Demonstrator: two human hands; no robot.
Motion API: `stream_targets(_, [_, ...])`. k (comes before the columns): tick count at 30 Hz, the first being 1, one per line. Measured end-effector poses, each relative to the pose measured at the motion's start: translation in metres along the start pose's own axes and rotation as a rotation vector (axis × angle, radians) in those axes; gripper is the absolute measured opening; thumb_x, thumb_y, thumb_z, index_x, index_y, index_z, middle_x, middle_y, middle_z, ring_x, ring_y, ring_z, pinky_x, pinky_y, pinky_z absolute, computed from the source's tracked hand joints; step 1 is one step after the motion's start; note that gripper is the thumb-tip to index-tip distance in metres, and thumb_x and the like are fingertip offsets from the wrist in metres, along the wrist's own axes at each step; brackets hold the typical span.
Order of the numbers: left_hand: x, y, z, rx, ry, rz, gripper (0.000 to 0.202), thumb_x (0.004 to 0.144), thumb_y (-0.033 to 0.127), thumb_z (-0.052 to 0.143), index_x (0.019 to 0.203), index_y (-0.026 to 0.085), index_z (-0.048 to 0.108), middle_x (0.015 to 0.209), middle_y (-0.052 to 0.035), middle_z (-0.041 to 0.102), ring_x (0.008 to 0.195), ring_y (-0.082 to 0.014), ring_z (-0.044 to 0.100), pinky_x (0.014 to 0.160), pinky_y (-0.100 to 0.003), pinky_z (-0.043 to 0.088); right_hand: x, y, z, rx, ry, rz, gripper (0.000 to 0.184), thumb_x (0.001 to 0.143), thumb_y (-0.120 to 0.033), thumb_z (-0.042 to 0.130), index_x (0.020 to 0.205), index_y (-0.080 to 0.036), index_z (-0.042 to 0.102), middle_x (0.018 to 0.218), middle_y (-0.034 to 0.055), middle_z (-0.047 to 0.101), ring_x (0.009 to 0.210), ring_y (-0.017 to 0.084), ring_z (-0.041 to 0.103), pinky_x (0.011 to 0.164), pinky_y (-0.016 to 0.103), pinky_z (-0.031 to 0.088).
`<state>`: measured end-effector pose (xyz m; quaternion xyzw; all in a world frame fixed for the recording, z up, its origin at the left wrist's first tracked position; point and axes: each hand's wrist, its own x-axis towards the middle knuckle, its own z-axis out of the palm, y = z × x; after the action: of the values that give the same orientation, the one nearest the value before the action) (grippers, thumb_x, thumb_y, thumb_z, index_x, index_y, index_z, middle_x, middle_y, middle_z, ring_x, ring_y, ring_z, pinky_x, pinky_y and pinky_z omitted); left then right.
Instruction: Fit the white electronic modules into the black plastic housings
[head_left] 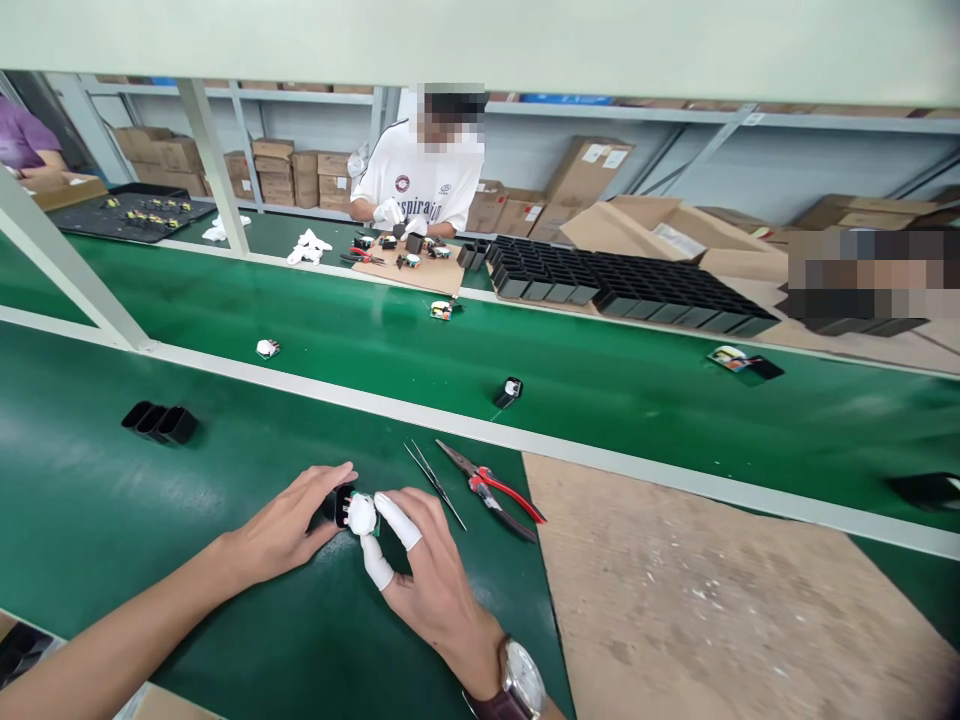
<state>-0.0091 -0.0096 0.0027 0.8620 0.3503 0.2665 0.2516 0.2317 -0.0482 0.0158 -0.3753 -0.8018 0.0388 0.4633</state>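
My left hand (pixel 304 520) grips a small black plastic housing (pixel 341 505), its mouth turned toward the right. Between thumb and finger of my right hand (pixel 424 560), both in white finger cots, is a small circuit board (pixel 363 514) with a white blob on top. The board sits at the mouth of the housing; how far inside it is, I cannot tell. Just beyond my right hand lie metal tweezers (pixel 435 484) and red-and-black long-nose pliers (pixel 491 490) on the green table. Several more black housings (pixel 159 423) stand together at the left.
A wooden board (pixel 720 580) covers the table at the right. Past a white rail (pixel 337 405) runs a green conveyor belt (pixel 375 350) carrying scattered board parts. Across it, a gloved person (pixel 420 180) works beside rows of black housings (pixel 622 285). A slanted white post (pixel 75 260) stands left.
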Motion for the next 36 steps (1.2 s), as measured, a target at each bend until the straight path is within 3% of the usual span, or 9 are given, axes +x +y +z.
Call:
stream_targets(7, [-0.0031,0.0014,-0.0004,-0.014,-0.02,-0.021,0.078,0.106,0.017,0.056,0.168,0.036,0.012,0.147,-0.0126,0.059,0.136,-0.0279,0.06,0.112,-0.053,0.056,0.0001,-0.0011,0.0005,-0.075,-0.042,-0.026,0.046,0.096,-0.005,0.063,0.137,-0.021,0.054,0.126,0.0153,0.069,0.117,0.031,0.064,0.089,0.051,0.063])
stream_targets(22, [-0.0002,0.0066,-0.0025,0.011,-0.012,0.001,0.07,0.108,0.02,0.054,0.166,0.034,0.018,0.145,-0.0127,0.062,0.135,-0.028,0.062,0.109,-0.051,0.058,0.0022,-0.0011,0.0007,-0.124,-0.069,-0.06,0.024,0.095,-0.003,0.063,0.111,-0.019,0.058,0.125,0.0172,0.067,0.114,0.03,0.06,0.086,0.05,0.063])
stream_targets(32, [-0.0013,0.0063,0.001,-0.001,-0.015,-0.009,0.069,0.107,0.021,0.055,0.165,0.034,0.021,0.145,-0.012,0.062,0.134,-0.0276,0.062,0.109,-0.05,0.059,0.0029,-0.0019,-0.0019,-0.116,-0.09,-0.046,0.022,0.095,-0.005,0.062,0.111,-0.021,0.06,0.124,0.0157,0.066,0.115,0.03,0.062,0.088,0.05,0.063])
stream_targets(36, [-0.0012,0.0058,0.0015,-0.028,0.003,-0.015,0.069,0.106,0.021,0.058,0.164,0.034,0.024,0.145,-0.0121,0.062,0.135,-0.0279,0.062,0.11,-0.05,0.058,0.0004,0.0009,-0.0024,-0.075,-0.118,-0.039,0.03,0.097,-0.005,0.06,0.123,-0.02,0.06,0.126,0.0156,0.067,0.116,0.03,0.063,0.09,0.05,0.063])
